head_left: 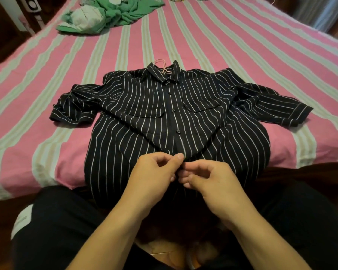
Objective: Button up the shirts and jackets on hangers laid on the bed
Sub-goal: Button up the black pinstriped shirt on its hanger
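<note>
Both hands, left [154, 172] and right [205, 178], pinch the shirt [144, 121] placket below the fastened buttons [178, 131]; keep edges aligned.

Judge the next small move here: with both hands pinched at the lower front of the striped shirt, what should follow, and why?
Probably finish pushing this button through its hole. The left hand and right hand meet at the placket of the striped shirt, just below a fastened button. The buttons above look closed up to the collar, and the hem hanging off the bed may still need doing.
</note>
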`<state>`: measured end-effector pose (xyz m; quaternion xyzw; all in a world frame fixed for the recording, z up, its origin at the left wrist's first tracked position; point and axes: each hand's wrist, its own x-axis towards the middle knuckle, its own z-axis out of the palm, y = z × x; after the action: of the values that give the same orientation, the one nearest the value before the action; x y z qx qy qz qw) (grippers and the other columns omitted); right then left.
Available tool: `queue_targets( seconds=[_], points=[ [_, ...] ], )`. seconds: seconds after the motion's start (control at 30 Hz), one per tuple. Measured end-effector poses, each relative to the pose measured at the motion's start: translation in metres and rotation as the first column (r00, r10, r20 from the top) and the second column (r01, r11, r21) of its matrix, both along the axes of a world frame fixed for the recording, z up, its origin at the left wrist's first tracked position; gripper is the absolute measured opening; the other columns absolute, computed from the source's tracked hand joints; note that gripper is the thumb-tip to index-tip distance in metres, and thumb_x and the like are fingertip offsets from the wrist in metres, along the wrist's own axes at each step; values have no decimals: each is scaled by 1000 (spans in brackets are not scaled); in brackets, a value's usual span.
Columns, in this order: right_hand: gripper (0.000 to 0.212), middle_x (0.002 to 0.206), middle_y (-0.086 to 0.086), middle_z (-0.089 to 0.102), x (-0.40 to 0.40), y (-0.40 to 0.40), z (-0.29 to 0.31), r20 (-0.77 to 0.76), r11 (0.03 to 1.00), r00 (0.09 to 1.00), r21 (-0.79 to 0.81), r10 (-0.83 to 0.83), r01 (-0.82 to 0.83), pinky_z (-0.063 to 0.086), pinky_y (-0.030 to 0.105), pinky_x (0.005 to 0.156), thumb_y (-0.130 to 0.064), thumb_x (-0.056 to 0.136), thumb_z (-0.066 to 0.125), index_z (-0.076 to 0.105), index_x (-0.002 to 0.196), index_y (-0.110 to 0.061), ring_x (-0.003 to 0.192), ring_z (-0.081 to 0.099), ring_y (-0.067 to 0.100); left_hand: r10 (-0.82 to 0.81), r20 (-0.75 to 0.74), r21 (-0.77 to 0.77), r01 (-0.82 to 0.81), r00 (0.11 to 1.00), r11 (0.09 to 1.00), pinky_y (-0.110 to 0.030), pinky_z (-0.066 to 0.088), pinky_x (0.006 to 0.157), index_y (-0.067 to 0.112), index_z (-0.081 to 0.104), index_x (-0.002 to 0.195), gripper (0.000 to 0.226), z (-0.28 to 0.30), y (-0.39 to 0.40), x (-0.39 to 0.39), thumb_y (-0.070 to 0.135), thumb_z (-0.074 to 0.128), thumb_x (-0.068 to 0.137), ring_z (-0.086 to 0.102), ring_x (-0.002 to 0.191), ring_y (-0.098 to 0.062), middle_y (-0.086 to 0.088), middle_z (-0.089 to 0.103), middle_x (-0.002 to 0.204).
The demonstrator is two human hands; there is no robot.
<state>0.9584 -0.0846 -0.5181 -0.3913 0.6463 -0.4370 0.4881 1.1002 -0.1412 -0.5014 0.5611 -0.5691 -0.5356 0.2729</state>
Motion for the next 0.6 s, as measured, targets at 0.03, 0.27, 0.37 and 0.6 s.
queue_targets(
  seconds=[0.03, 0.27, 0.37, 0.6],
  points=[
    [33, 93, -2, 78, 0, 1, 1, 3, 1000, 1000, -7, 12, -12, 59, 27, 84, 9, 93, 58, 74, 109, -15, 92, 74, 10, -10, -4, 1, 10, 1000, 1000, -40, 59, 83, 30, 78, 80, 15, 1, 1, 0, 41, 72, 89, 69, 68, -14, 0, 74, 73],
    [33, 94, -8, 77, 4, 4, 0, -35, 999, 999, -48, 12, -13, 58, 23, 86, 1, 93, 63, 73, 109, -25, 92, 73, 5, 75, 21, -98, -72, 997, 993, -31, 57, 75, 26, 77, 80, 12, -10, 5, 0, 21, 74, 91, 70, 72, -9, 6, 74, 73],
    [23, 88, -17, 74, -3, -1, -3, -390, 976, 921, -198, 2, -86, 51, 12, 79, -13, 90, 72, 75, 103, -32, 86, 69, -3, 119, 0, -99, -119, 993, 988, -28, 58, 71, 25, 73, 85, 12, -11, 5, -1, 14, 76, 88, 72, 72, -13, 3, 74, 74],
    [16, 91, -11, 70, -25, -14, -18, -731, 821, 682, -389, 1, -419, 56, 28, 77, -18, 89, 74, 76, 105, -21, 86, 66, 2, 103, -43, -101, -107, 994, 989, -54, 57, 83, 19, 52, 83, 29, -13, 5, -2, 5, 78, 84, 68, 82, -38, -13, 69, 78]
  ],
)
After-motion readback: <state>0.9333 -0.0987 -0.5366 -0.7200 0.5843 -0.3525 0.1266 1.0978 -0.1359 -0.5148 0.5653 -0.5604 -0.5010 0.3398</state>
